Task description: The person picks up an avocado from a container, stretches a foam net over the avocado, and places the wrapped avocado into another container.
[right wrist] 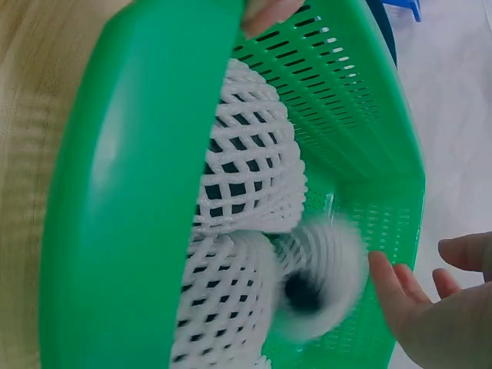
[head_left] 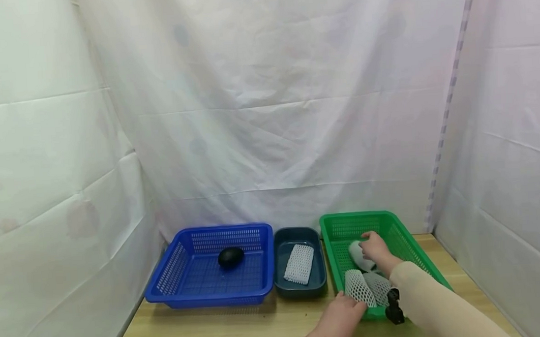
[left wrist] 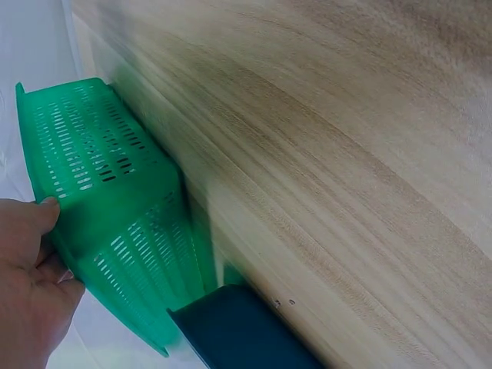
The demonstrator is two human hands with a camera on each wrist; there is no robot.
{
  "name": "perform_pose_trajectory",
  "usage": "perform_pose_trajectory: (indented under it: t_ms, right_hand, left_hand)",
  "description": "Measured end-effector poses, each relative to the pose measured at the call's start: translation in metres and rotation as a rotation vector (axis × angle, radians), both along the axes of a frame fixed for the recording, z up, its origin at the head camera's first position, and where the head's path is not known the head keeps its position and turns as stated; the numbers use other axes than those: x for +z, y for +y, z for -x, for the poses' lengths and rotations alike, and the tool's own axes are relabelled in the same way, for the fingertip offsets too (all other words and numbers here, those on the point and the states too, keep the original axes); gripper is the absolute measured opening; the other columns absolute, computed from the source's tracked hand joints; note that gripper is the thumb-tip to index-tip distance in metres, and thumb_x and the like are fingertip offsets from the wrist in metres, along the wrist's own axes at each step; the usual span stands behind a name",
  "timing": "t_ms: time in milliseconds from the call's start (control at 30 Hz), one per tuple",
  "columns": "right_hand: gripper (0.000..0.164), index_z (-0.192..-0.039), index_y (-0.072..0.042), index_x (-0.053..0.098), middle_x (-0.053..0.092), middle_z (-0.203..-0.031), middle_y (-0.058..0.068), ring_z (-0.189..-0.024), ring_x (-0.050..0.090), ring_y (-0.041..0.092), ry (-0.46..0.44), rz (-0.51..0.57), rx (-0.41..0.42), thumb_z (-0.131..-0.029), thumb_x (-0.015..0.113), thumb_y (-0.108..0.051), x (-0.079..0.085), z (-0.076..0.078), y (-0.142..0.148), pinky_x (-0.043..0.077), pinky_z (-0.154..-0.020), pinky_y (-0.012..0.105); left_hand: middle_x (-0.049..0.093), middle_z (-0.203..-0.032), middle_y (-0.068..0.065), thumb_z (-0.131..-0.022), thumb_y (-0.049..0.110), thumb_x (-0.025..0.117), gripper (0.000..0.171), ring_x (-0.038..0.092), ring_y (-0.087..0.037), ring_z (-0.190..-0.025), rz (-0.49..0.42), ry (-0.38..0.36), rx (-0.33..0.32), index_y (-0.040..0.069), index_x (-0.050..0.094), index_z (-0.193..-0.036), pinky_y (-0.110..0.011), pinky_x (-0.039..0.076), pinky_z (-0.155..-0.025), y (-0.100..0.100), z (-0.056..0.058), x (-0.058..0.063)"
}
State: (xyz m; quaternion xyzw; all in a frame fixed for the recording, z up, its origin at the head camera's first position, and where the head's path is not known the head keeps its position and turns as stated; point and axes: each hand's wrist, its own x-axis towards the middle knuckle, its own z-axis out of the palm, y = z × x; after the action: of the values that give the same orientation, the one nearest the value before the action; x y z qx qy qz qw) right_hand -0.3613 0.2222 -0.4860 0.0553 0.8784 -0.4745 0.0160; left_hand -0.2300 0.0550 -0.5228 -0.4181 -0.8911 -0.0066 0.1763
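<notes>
My left hand [head_left: 341, 317] grips the rim at the near left corner of the green basket [head_left: 394, 223]; its fingertips also show at the rim in the left wrist view. My right hand [right wrist: 446, 307] reaches into the basket, fingers spread and apart. Right by its fingertips is a dark thing in a white foam net [right wrist: 319, 280], blurred in the right wrist view and lying near the basket's middle. Two more foam-netted dark things, one upper [right wrist: 250, 154] and one lower [right wrist: 227, 300] in that view, lie against the basket's near wall.
A blue basket [head_left: 212, 296] on the left holds a black egg-shaped object [head_left: 231, 257]. Between the baskets stands a dark teal tray [head_left: 283, 291] with a flattened white foam net [head_left: 299, 264] in it. White cloth [head_left: 278, 147] hangs behind and at both sides of the wooden table [head_left: 205, 329].
</notes>
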Motion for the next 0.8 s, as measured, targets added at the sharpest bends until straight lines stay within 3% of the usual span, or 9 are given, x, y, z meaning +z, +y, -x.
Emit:
perform_pose_trajectory:
  t_ms: [167,300,400,567,800]
  right_hand:
    - [0.039,-0.127,0.005,0.038,0.053,-0.093,0.017,-0.061,0.046,0.018,0.006,0.005,0.02,-0.096,0.036,-0.018,0.005,-0.002,0.003,0.042,-0.055,0.033]
    - [0.039,-0.122,0.004,0.044,0.054,-0.101,0.016,-0.077,0.052,0.021,0.046,0.029,0.055,-0.096,0.038,-0.024,0.014,-0.009,0.0,0.044,-0.059,0.032]
    - [0.035,-0.116,0.002,0.05,0.056,-0.1,0.016,-0.083,0.053,0.023,0.055,0.025,0.093,-0.095,0.041,-0.024,0.021,-0.018,-0.005,0.046,-0.061,0.033]
    - [0.03,-0.11,0.001,0.054,0.058,-0.097,0.017,-0.079,0.054,0.021,0.055,0.045,0.136,-0.094,0.044,-0.022,0.029,-0.032,-0.016,0.047,-0.067,0.039]
    - [0.023,-0.106,-0.002,0.057,0.059,-0.094,0.01,-0.082,0.054,0.023,0.07,0.003,0.184,-0.093,0.046,-0.019,0.033,-0.045,-0.027,0.045,-0.066,0.036]
  left_hand:
    - [0.06,-0.088,0.009,-0.081,0.011,0.061,0.024,0.054,-0.002,-0.084,0.0,0.017,0.001,0.021,0.059,-0.103,-0.031,0.042,-0.089,0.002,0.0,-0.002]
    - [0.06,-0.088,0.009,-0.08,0.01,0.062,0.026,0.055,-0.002,-0.082,-0.006,0.021,-0.001,0.021,0.058,-0.104,-0.03,0.043,-0.088,0.001,0.002,-0.003]
    - [0.06,-0.086,0.009,-0.08,0.009,0.062,0.025,0.055,-0.002,-0.081,-0.013,0.015,-0.002,0.02,0.059,-0.103,-0.029,0.043,-0.087,0.001,0.003,-0.003]
    - [0.06,-0.086,0.01,-0.08,0.01,0.063,0.026,0.055,-0.002,-0.08,0.027,0.022,0.013,0.022,0.059,-0.103,-0.027,0.043,-0.087,0.001,0.004,-0.001]
    - [0.061,-0.089,0.01,-0.082,0.011,0.063,0.026,0.056,-0.002,-0.083,0.068,0.004,0.026,0.023,0.059,-0.106,-0.027,0.043,-0.088,0.001,0.004,-0.001]
